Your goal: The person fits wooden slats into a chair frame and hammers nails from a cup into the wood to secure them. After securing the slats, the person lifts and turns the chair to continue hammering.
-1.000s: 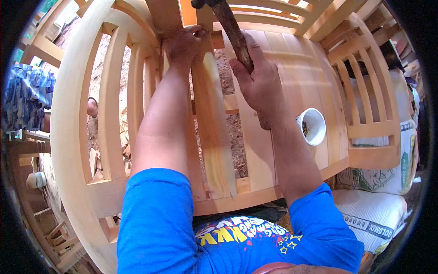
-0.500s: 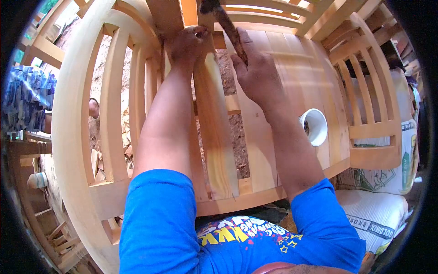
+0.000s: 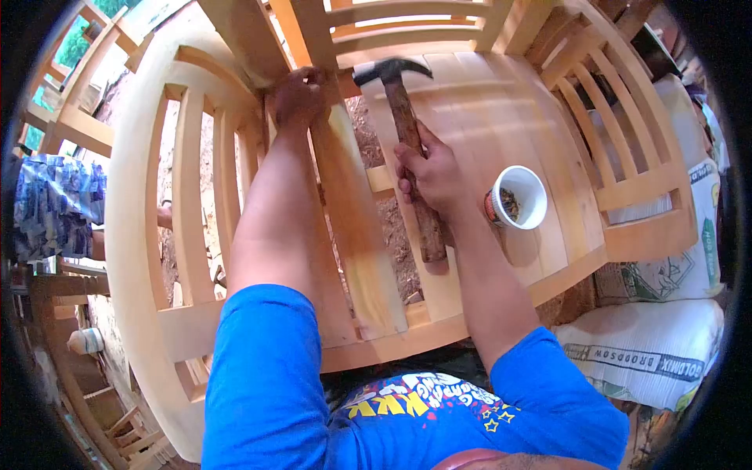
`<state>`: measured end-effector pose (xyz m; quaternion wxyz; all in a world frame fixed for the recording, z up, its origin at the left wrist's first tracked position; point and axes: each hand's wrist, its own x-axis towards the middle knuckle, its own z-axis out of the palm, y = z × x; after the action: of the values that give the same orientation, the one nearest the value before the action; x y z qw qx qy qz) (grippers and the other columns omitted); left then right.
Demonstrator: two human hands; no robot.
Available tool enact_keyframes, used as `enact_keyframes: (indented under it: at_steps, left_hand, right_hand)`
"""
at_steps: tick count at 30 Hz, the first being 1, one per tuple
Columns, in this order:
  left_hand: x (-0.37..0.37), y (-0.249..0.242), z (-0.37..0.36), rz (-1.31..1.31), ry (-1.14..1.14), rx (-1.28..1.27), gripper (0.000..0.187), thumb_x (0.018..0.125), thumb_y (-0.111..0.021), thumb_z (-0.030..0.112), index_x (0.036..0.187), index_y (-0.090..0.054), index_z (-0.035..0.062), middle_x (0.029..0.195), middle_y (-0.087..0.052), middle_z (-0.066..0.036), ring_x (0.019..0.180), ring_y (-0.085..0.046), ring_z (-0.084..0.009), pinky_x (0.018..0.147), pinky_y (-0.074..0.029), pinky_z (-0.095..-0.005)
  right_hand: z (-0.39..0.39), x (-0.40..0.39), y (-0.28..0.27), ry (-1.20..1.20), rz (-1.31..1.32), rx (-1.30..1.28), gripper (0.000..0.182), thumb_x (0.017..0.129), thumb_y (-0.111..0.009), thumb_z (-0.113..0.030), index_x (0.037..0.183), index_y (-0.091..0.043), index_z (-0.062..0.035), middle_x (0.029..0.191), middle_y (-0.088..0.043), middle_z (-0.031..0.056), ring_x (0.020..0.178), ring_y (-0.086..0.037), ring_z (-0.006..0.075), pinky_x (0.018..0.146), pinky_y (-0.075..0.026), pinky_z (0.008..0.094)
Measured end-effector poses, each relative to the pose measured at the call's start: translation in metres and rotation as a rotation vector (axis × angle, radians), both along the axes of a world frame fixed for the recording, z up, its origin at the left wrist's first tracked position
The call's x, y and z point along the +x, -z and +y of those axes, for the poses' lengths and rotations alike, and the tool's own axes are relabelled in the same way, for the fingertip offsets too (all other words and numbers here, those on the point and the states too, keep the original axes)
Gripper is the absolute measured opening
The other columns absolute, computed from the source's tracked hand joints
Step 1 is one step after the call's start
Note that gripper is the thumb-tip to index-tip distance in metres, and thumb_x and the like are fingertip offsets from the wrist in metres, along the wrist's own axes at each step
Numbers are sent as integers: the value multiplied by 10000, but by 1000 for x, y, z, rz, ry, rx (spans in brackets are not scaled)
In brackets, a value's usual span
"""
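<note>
My right hand is wrapped round the wooden handle of a claw hammer, whose dark head hangs over the seat slats. At the far end of a loose-looking board, my left hand rests with curled fingers; whatever it pinches is too small to make out. Gaps on both sides of that board show the ground below. On the wide seat planks, right of my right forearm, stands a white cup with small dark pieces inside.
Slatted wooden armrests rise at the left and right, with a slatted backrest at the far side. Filled sacks lie at the lower right. Part of another person in patterned blue clothing is at the left edge.
The hammer has come down from the far edge and now lies fully in view, its head lifted off the backrest area. My right hand has shifted nearer to me. The view has turned slightly.
</note>
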<state>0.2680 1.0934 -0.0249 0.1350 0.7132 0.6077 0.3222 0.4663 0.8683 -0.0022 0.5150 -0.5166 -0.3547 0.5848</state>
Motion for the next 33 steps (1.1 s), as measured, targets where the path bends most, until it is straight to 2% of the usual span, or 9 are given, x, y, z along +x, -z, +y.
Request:
enact_keyframes:
  at_steps: [3, 7, 12, 15, 19, 20, 27, 30, 33]
  left_hand:
    - [-6, 20, -2, 5, -19, 18, 376, 950, -642, 391, 1130, -785, 93, 1105, -765, -183, 1042, -733, -381, 908, -578, -458]
    - [19, 27, -62, 389, -105, 435, 366, 959, -572, 353, 1110, -736, 63, 1121, -736, -225, 1002, -725, -394, 906, -568, -539]
    - [24, 9, -145, 343, -252, 257, 520, 945, -586, 412, 1253, -645, -3, 1213, -679, -212, 1162, -642, -380, 983, -496, -550]
    - [21, 22, -166, 363, -250, 137, 738, 953, -595, 522, 1430, -531, -38, 1438, -574, -234, 1373, -527, -362, 1165, -377, -504]
    - [19, 20, -184, 293, -231, 36, 864, 953, -586, 574, 1540, -421, -39, 1572, -463, -241, 1499, -406, -348, 1246, -274, -491]
    - [18, 15, -185, 294, -213, -5, 881, 952, -584, 581, 1553, -403, -38, 1586, -448, -243, 1512, -391, -347, 1251, -264, -492]
    - [19, -4, -192, 318, -187, -87, 916, 936, -590, 601, 1565, -393, -35, 1611, -437, -217, 1532, -370, -312, 1259, -243, -489]
    - [17, -22, -194, 327, -128, -334, 965, 961, -518, 623, 1672, -225, 40, 1752, -219, -128, 1629, -160, -292, 1318, -69, -507]
    - [21, -8, -186, 334, -145, -262, 962, 961, -522, 616, 1673, -221, 44, 1754, -219, -123, 1629, -164, -286, 1318, -77, -507]
  right_hand:
    - [10, 10, 14, -4, 58, 13, 328, 1031, -667, -200, 1323, -538, -123, 752, -554, -3, 554, -564, 110, 461, -492, 303]
    - [18, 15, 23, -49, 115, 36, 411, 1040, -635, -126, 1426, -496, -114, 777, -565, 19, 574, -558, 138, 491, -509, 330]
    - [28, 16, 42, -63, 110, 97, 234, 1045, -656, -214, 1232, -542, -132, 805, -585, 31, 587, -590, 130, 477, -515, 301]
    - [27, 21, 40, -114, 12, 75, 219, 1048, -659, -229, 1210, -545, -135, 830, -600, 45, 597, -596, 135, 478, -526, 296]
    - [18, 17, 26, -131, 125, 44, 167, 1061, -644, -222, 1157, -537, -137, 849, -603, 48, 607, -588, 125, 481, -531, 279]
    - [23, 22, 35, -152, 147, 63, 216, 1057, -638, -178, 1230, -543, -91, 838, -610, 73, 604, -595, 155, 525, -540, 323]
    - [18, 10, 28, -116, 96, 7, 227, 1062, -636, -207, 1240, -547, -98, 836, -615, 65, 612, -596, 155, 520, -533, 317]
    - [11, 2, 22, -129, 83, 13, 241, 1064, -631, -206, 1268, -553, -104, 829, -615, 62, 612, -597, 158, 522, -530, 315]
    - [13, 3, 23, -149, 53, 3, 257, 1065, -623, -195, 1298, -556, -111, 822, -614, 57, 610, -597, 157, 526, -529, 317]
